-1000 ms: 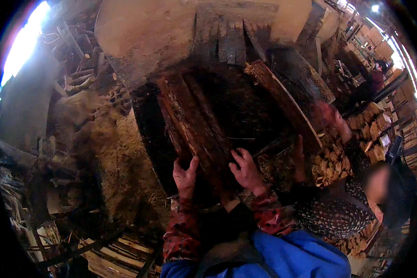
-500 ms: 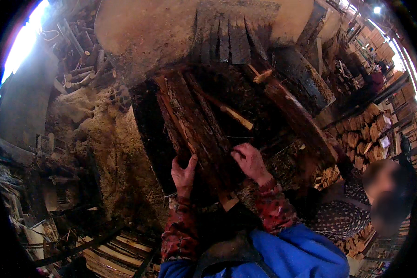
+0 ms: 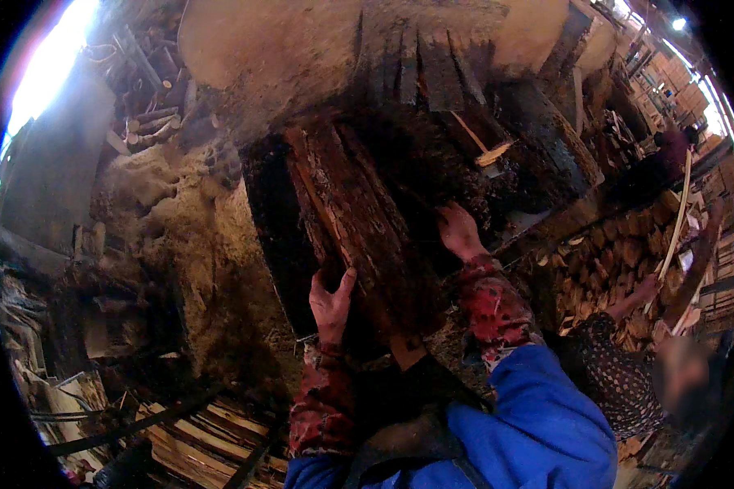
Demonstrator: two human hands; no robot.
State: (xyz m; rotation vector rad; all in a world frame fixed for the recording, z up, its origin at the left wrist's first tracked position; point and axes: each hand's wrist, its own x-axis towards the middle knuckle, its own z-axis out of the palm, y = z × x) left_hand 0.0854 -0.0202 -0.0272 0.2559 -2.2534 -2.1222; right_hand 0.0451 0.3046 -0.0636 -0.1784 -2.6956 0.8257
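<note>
Bark slab (image 3: 347, 204), dark and reddish, lies lengthwise before the person on a dark bed (image 3: 267, 216); its near end shows a paler cut face (image 3: 408, 352).

Left hand (image 3: 331, 303) at the slab's left edge, toward the near end, thumb and fingers parted. Right hand (image 3: 460, 231) right of the slab, apart from it, fingers curled; cannot tell whether they pinch anything.

Edges and room: a bare dark strip of bed runs along the slab's left side, then the bed's edge, then earthy ground (image 3: 216, 269). Between slab and right hand, deep shadow; contents unclear. Beyond the slab, upright dark boards (image 3: 442, 73) close off the far side. Beyond and right of it, a broken pale piece (image 3: 494, 153). Farther right, stacked wood (image 3: 599, 261), with a small white patch nearby, too small to read.

Far right of the slab, a co-worker's hand (image 3: 640, 295) at a long pale strip (image 3: 680, 213).

Against half a second ago: right hand has left the slab's right edge, moving farther out; left hand holds its place. The pale-tipped stick right of the slab no longer shows there.
</note>
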